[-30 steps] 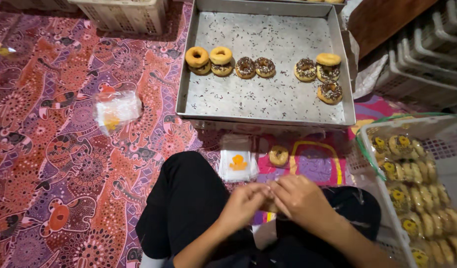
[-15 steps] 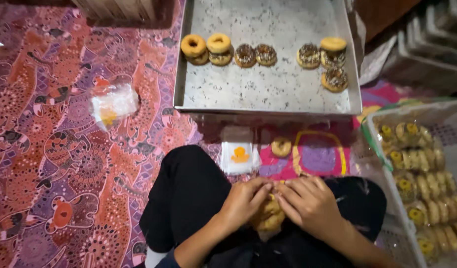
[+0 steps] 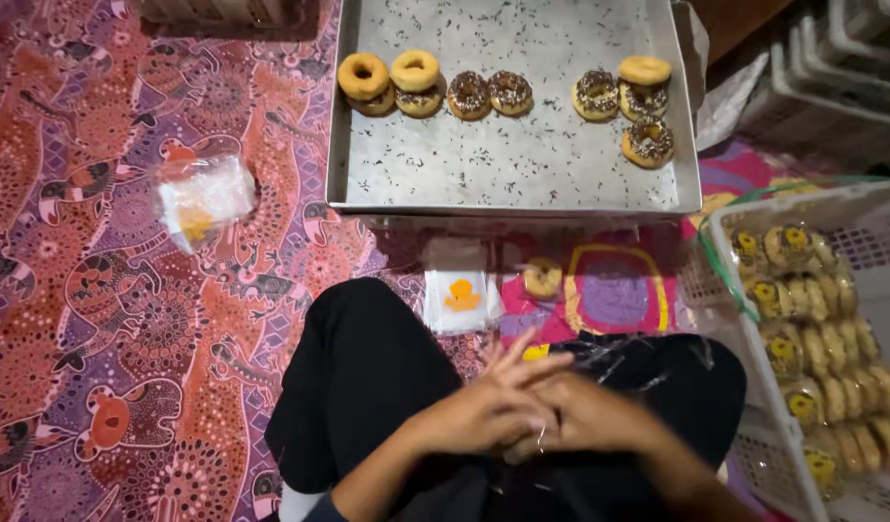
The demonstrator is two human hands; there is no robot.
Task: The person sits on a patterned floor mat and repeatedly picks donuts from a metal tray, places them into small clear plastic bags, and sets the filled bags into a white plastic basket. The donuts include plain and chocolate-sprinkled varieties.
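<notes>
Two hands (image 3: 537, 411) clasped, ring doughnuts (image 3: 469, 92) — metal tray (image 3: 503, 169)

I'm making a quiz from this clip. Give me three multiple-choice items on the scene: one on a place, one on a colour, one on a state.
1. Where does the single doughnut off the tray lie?
A. On the patterned mat, between the tray and the person's knees
B. In the white basket
C. On the black trousers

2. What colour are the person's trousers?
A. Red
B. Black
C. White

3. How are the two hands placed?
A. Reaching into the tray
B. Spread wide apart on the mat
C. Pressed together over the lap

Answers:
1 A: it sits on the mat just below the metal tray, beside a stack of small clear bags.
2 B: both legs are dark black.
3 C: the left hand and right hand overlap, fingers crossing; what they grip is blurred.
</notes>
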